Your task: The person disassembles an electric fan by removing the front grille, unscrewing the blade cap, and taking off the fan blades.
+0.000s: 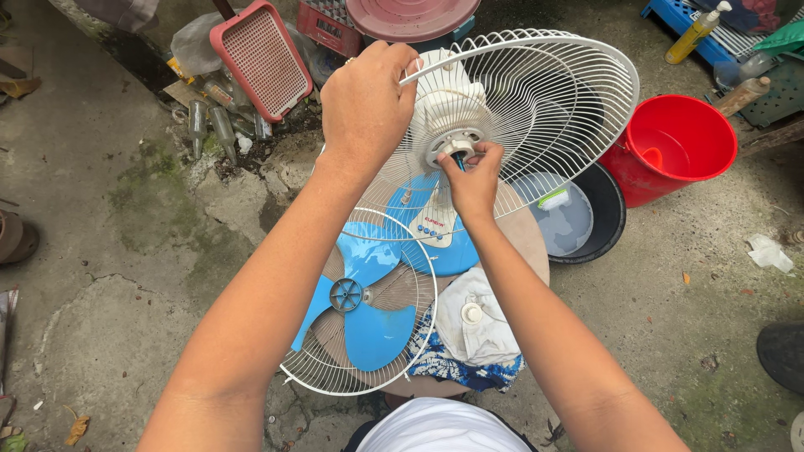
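Fan (444, 109), stripped of its front, stands tilted at the centre of the view on a small round surface (528, 238), its blue base (456, 251) under it and its white rear grille (553, 100) spreading toward 2 o'clock. Left hand (364, 105) grips the grille's rim at 12 o'clock, its fingers curled shut around the wire. Right hand (473, 180) is at the hub (452, 146) in the grille's middle, its fingers pinched on a small dark tool or shaft end there; which one, I cannot tell. At 7 o'clock from the hub the loose front grille (360, 301) lies flat, with the blue three-bladed propeller (356, 305) resting on it. Just beside it, at 5 o'clock, a white cloth (473, 322) with a small round cap (472, 313) on it covers a blue patterned cloth (456, 368). At 3 o'clock a red bucket (674, 146) stands on the concrete floor (109, 276), touching a black basin (599, 218). At 11 o'clock a pink rectangular tray (261, 59) leans among empty glass bottles (209, 125).
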